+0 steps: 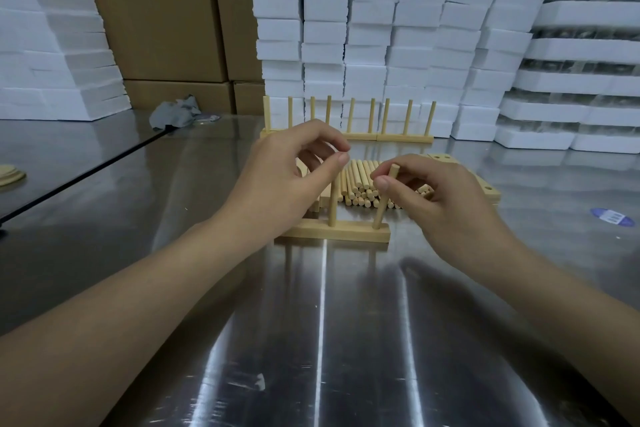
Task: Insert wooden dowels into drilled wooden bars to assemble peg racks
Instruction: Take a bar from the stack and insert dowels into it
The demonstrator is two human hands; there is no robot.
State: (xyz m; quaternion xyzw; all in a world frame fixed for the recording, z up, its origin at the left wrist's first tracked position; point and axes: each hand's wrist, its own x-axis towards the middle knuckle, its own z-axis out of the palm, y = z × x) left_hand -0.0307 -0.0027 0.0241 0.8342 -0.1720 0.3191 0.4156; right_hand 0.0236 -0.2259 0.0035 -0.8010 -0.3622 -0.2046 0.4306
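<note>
On the counter (311, 322), right hand (446, 201) fingers (382, 183) pinch a tilted dowel (381, 211) in the bar (346, 234). Left hand (287, 177) fingers curl; grasp cannot be told.

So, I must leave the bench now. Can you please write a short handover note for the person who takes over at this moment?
Left hand: fingers curled over the middle dowel; cannot tell if they grip it.
Right hand: pinches the right dowel, tilted, foot at the end hole of the bar.
Behind: loose dowels, blank bars; finished racks further back.
Done: middle dowel stands.
Left: seat the right dowel; left end hidden.
</note>
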